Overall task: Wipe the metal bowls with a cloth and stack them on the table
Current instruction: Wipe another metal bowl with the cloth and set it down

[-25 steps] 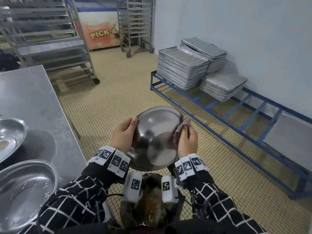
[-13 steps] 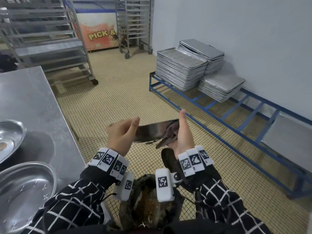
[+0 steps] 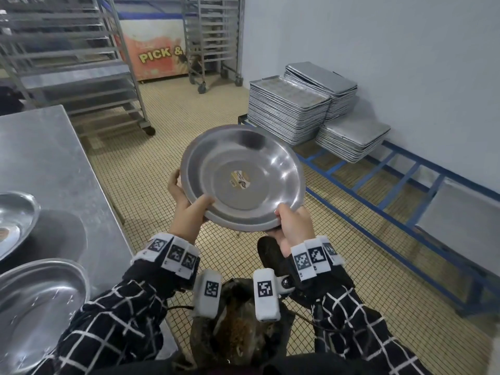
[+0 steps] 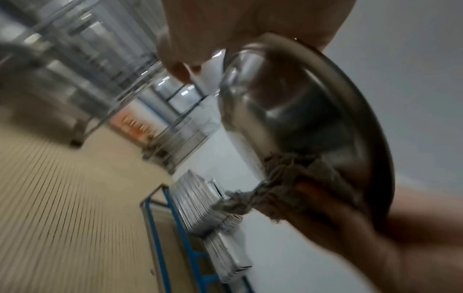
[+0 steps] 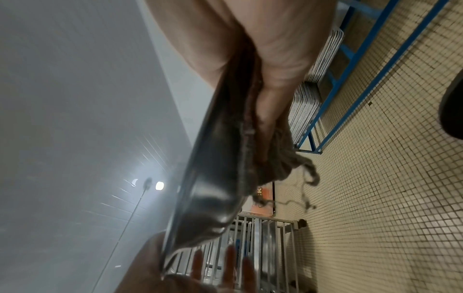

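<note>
I hold a shallow metal bowl (image 3: 244, 177) in the air over the tiled floor, its inside turned toward me, with a small sticker at its centre. My left hand (image 3: 186, 209) grips the rim at the lower left, thumb on the inside. My right hand (image 3: 293, 226) grips the lower right rim and presses a frayed grey-brown cloth (image 4: 273, 190) against the bowl's underside (image 5: 215, 178). The cloth is hidden behind the bowl in the head view. Two more metal bowls (image 3: 16, 220) (image 3: 40, 307) rest on the steel table (image 3: 54, 158) at my left.
Stacks of baking trays (image 3: 295, 109) sit on a low blue frame (image 3: 392, 201) along the right wall. Wheeled tray racks (image 3: 70, 66) stand at the back, in front of a chest with orange lettering. A dark bin (image 3: 238, 334) stands below my wrists.
The bowl has been flipped: a second ago its underside faced me and the cloth rubbed it, then it went edge-on, now its inside faces me and it sits higher.
</note>
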Tool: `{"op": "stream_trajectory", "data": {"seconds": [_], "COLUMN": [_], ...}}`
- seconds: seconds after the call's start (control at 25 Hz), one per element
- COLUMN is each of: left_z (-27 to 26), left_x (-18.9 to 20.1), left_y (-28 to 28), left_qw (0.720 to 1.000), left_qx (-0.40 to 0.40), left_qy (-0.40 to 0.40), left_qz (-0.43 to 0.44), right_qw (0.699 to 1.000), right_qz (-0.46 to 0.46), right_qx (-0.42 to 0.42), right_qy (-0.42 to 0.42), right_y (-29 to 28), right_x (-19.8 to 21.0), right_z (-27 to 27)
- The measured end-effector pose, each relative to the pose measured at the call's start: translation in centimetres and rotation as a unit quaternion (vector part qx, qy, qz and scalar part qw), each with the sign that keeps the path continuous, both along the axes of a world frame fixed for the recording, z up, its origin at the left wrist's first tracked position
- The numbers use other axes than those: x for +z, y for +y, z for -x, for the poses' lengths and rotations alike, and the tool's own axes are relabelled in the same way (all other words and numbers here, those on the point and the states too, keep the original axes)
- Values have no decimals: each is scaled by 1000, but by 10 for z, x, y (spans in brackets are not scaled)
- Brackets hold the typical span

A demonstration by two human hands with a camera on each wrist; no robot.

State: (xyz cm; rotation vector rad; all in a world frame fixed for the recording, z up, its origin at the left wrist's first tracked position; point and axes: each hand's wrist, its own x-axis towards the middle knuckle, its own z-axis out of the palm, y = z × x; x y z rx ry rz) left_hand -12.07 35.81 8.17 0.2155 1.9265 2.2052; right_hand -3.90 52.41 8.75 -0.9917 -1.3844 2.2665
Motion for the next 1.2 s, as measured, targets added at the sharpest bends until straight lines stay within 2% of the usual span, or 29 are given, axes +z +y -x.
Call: {"op": "stream_trajectory", "data": {"seconds": [0.04, 0.12, 0.24, 0.36, 0.48, 0.56, 0.64, 0.8, 0.88, 1.0, 1.04, 1.2], "left_z": [1, 3, 6, 8, 11, 14, 17, 9, 2, -4, -5, -1], "left_x": [0, -2, -6, 1, 7, 11, 12, 18, 23, 24, 25, 25], "left_y": [-2, -2, -3, -9, -17, -22, -27, -28, -25, -21, -21, -19], "left_qw": [998, 990, 985, 991, 995, 992, 987, 971, 967, 966, 966, 976], "left_qx": [-15, -29, -18, 3, 3, -6, -29, -100, -112, -118, -117, -102], "left_qy": [-62, -131, -170, -133, -71, -39, -12, 51, 65, 86, 90, 79], "left_qz": [0, 29, 3, 3, 76, 123, 159, 211, 219, 215, 211, 174], "right_qw": [1000, 995, 977, 952, 916, 890, 855, 761, 736, 753, 745, 654], "right_qz": [-27, -89, -193, -268, -377, -445, -509, -633, -658, -634, -640, -705], "right_qx": [9, 30, 60, 94, 66, 63, 93, 125, 125, 132, 142, 216], "right_qy": [-4, -23, -65, -113, -121, -79, -22, 67, 97, 116, 122, 170], "right_y": [0, 0, 3, 7, 12, 16, 18, 29, 31, 16, 8, -18], "right_x": [-3, -9, -18, -27, -37, -36, -31, -16, -16, -19, -23, -40], "right_z": [-1, -3, -3, -4, -7, -8, -1, 28, 40, 47, 47, 29]}}
